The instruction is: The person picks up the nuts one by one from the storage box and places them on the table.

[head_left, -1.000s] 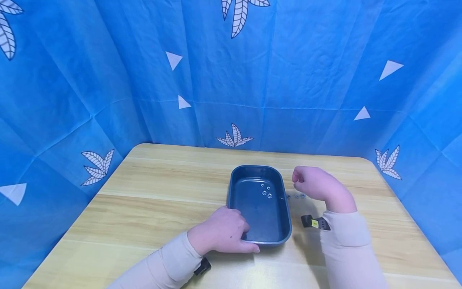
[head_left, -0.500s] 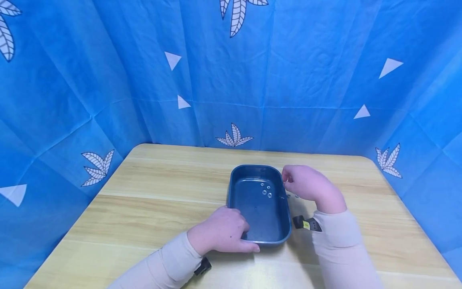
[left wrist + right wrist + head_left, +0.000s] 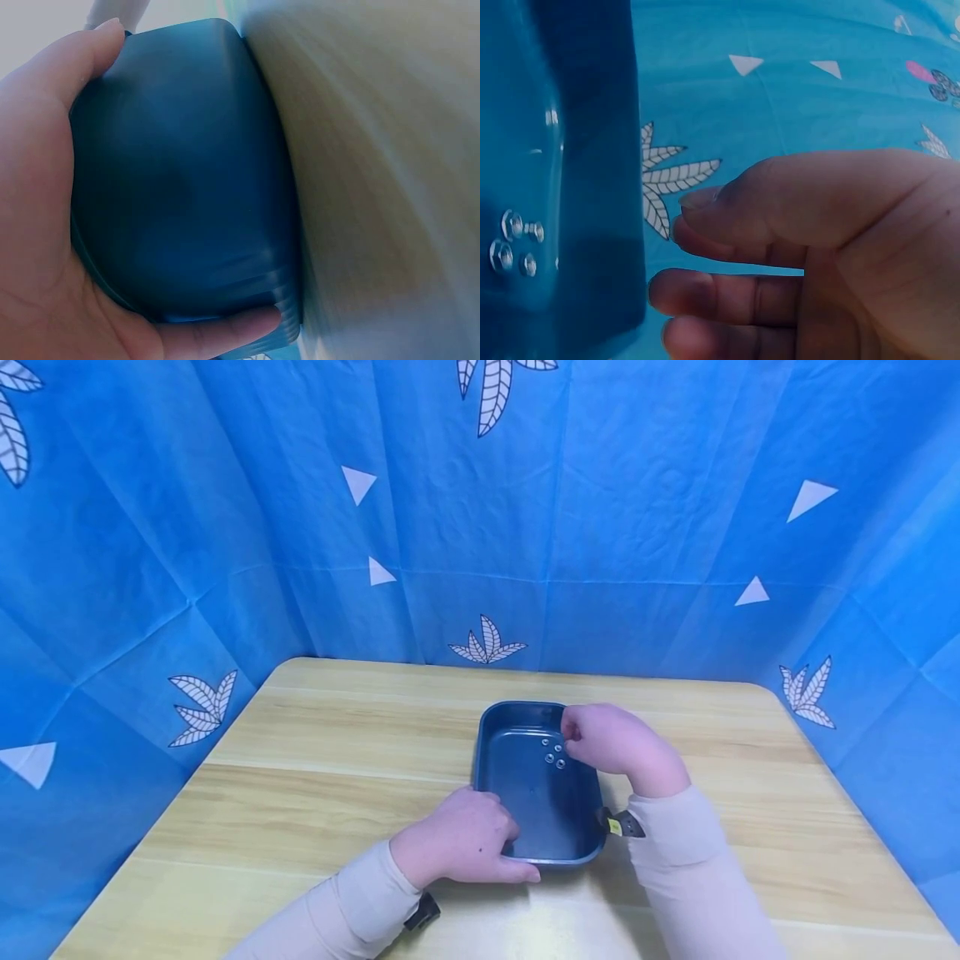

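Tray [image 3: 525, 814], dark blue, 1, with rounded corners: set flat on the wood-grain tabletop [image 3: 337, 777], ahead of the person and between the 2 hands.

Metal pieces [image 3: 511, 225], small and shiny, 4: lying loose on the tray's floor, grouped near its far right side; exact type too small to tell.

Left hand [image 3: 465, 839]: clamped on the tray's near left corner, thumb along the near side.

Right hand [image 3: 618, 743]: bent over the far right rim in the head view, thumb and forefinger together, just beside the 4 pieces; whether anything sits between the tips, cannot tell.

Wrist strap [image 3: 633, 824], black, with 1 yellow label: below the right hand.

Handling note: the step seems to be setting hardware inside. Best practice, in judgement: keep the left hand firm, bring the right fingertips low within the wall, and release gently, since small pieces could bounce or roll.
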Demonstrator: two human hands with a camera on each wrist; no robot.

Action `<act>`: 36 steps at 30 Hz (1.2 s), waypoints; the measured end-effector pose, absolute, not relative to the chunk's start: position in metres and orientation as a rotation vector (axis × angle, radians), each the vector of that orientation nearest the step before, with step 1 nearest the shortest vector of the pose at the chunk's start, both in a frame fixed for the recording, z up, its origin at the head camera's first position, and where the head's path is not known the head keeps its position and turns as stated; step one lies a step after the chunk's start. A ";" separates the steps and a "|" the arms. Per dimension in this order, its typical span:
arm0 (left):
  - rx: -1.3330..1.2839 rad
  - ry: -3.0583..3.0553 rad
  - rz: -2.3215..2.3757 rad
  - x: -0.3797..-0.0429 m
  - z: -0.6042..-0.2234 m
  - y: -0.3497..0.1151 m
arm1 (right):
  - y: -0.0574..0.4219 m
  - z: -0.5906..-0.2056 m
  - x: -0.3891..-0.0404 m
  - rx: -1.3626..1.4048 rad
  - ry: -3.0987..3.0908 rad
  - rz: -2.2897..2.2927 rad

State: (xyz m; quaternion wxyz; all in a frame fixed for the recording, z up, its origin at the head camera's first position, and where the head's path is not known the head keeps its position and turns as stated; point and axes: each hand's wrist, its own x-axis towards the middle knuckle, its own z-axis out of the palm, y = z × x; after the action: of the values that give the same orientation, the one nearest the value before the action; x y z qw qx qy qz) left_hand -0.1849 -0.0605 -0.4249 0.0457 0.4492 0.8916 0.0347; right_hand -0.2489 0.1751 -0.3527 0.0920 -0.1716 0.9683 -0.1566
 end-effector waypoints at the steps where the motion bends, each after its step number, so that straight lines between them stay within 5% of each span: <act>1: 1.372 2.722 0.106 -0.185 -0.425 -0.061 | 0.172 -0.353 -0.250 -0.505 2.872 -0.461; 36: 1.405 2.767 0.098 -0.184 -0.426 -0.062 | 0.131 -0.388 -0.271 -0.501 2.805 -0.242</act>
State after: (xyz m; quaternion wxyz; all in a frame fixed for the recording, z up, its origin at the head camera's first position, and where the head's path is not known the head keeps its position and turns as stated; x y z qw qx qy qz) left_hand -0.1836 -0.0620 -0.4259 0.0185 0.4526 0.8910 0.0316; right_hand -0.2705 0.1308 -0.3882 0.1407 -0.1735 0.9711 -0.0837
